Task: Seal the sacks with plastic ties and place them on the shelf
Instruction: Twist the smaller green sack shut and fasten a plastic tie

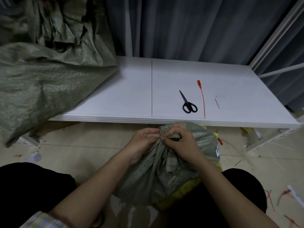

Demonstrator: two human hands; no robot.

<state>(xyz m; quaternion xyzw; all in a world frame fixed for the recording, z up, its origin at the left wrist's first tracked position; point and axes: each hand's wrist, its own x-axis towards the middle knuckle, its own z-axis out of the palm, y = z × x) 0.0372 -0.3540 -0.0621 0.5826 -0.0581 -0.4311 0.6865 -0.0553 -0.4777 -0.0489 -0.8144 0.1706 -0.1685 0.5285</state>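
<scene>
A grey-green woven sack [158,175] stands on the floor between my knees, its mouth gathered into a bunched neck. My left hand [143,140] pinches the neck from the left. My right hand [181,142] grips the bunched fabric from the right, fingertips meeting the left hand at the neck. Whether a tie is around the neck I cannot tell. An orange plastic tie [202,99] lies loose on the white shelf [115,96] just beyond the sack. Another large green sack [41,79] lies on the shelf's left part.
Black scissors [188,102] lie on the shelf left of the orange tie, and a cut orange offcut [217,103] lies to its right. Grey curtains hang behind. A white shelf frame [271,139] stands at right. Red tie scraps [283,196] litter the tiled floor.
</scene>
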